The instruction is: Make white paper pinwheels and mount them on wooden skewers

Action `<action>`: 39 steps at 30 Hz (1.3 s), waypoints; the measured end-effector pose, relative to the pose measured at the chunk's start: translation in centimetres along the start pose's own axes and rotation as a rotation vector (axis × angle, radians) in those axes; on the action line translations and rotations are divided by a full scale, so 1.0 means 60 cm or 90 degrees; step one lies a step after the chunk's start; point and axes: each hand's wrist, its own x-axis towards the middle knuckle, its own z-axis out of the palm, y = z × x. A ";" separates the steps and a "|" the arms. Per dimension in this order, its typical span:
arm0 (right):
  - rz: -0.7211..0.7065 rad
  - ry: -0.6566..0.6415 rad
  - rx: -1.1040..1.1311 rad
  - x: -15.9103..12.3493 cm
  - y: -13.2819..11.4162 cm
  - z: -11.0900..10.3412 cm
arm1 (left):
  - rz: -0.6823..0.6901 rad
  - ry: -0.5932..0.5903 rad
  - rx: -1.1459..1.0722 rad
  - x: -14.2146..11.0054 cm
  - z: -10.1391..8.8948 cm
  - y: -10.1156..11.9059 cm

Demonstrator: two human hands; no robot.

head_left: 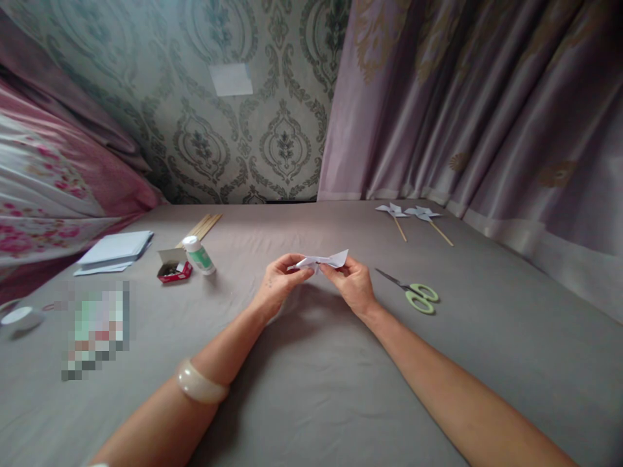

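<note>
The left hand [280,280] and right hand [357,285] grasp a folded white paper pinwheel [335,259], pinching its opposite sides above the grey cloth [311,402]. Right of the right hand lie green-handled scissors [407,287]; beyond them, two pinwheels on sticks [422,214]. Left of the left hand, a green-labelled white bottle [198,255] stands beside an open red box [176,277], its contents possibly metal pins.

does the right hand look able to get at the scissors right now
Probably yes: the scissors lie close beside the right hand with nothing visible between them, though it would likely have to let go of the folded paper first.
</note>
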 end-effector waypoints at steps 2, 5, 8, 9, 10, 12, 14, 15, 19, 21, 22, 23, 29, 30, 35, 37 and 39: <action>-0.088 0.015 -0.079 -0.002 -0.007 -0.005 | 0.078 0.021 0.093 -0.001 -0.003 0.004; -0.221 0.013 -0.154 -0.007 -0.018 -0.010 | 0.213 0.064 0.239 -0.003 -0.008 0.008; -0.313 0.001 -0.192 -0.013 -0.024 -0.012 | 0.307 0.076 0.342 -0.006 -0.011 0.009; -0.334 -0.001 -0.204 -0.014 -0.024 -0.012 | 0.334 0.073 0.364 -0.007 -0.011 0.009; -0.349 0.000 -0.216 -0.015 -0.024 -0.012 | 0.360 0.069 0.382 -0.008 -0.012 0.008; -0.371 0.005 -0.241 -0.016 -0.022 -0.012 | 0.405 0.067 0.406 -0.009 -0.012 0.007; -0.390 0.009 -0.260 -0.016 -0.021 -0.012 | 0.438 0.073 0.420 -0.009 -0.012 0.006; -0.400 0.010 -0.264 -0.016 -0.020 -0.012 | 0.451 0.076 0.423 -0.009 -0.012 0.005; -0.419 0.003 -0.268 -0.017 -0.019 -0.014 | 0.484 0.076 0.427 -0.006 -0.014 0.002; -0.410 -0.002 -0.272 -0.017 -0.019 -0.014 | 0.481 0.071 0.428 -0.005 -0.016 0.002; -0.403 -0.003 -0.273 -0.017 -0.018 -0.014 | 0.476 0.066 0.428 -0.005 -0.016 0.002; -0.396 -0.005 -0.271 -0.017 -0.018 -0.014 | 0.470 0.058 0.425 -0.005 -0.016 0.003; -0.208 -0.006 -0.166 -0.013 -0.011 -0.005 | 0.318 0.012 0.288 -0.006 -0.010 0.004; -0.138 -0.008 -0.121 -0.011 -0.009 -0.003 | 0.252 0.013 0.232 -0.006 -0.008 0.002; 0.136 -0.058 0.133 -0.006 -0.006 -0.001 | -0.030 0.028 -0.090 -0.002 -0.001 -0.010; 0.163 -0.067 0.159 -0.006 -0.009 -0.001 | -0.046 0.058 -0.138 0.000 0.000 -0.013; 0.167 -0.068 0.141 -0.008 -0.014 0.000 | -0.045 0.071 -0.141 0.001 0.001 -0.016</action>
